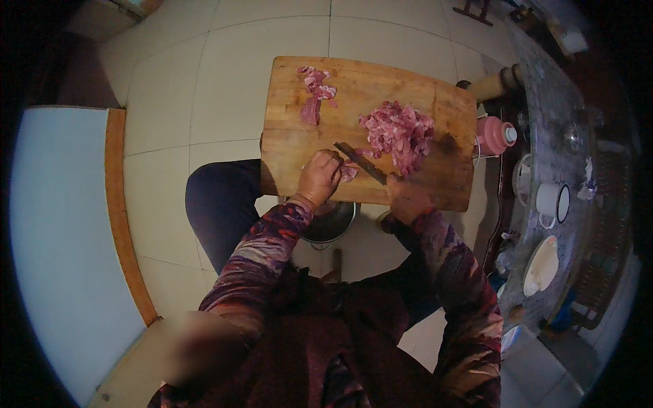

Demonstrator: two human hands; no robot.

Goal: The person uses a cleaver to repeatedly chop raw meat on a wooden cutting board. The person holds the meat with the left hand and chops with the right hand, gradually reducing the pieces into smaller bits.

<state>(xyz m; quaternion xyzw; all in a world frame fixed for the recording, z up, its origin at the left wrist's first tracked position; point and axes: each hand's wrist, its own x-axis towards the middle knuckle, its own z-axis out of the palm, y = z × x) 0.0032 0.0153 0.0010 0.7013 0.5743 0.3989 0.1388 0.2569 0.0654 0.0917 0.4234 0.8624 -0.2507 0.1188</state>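
Observation:
In front of me is a wooden cutting board (347, 122) with raw meat on it. My right hand (408, 198) grips a knife (361, 163), whose dark blade points up and to the left across the board. Just left of the blade, my left hand (320, 174) rests with curled fingers by a small piece of raw meat (349, 172), partly hidden by the fingers. A large heap of cut meat (399, 133) lies right of the blade. Several meat strips (317, 92) sit apart toward the board's far left.
Beneath the board's near edge is a metal pot (329, 229). A pink thermos (495, 135) stands just off the right side. Farther right, a table (535, 102) bears a white enamel mug (552, 203) and a pale oval plate (542, 266). A wood-edged white panel (66, 214) is at left.

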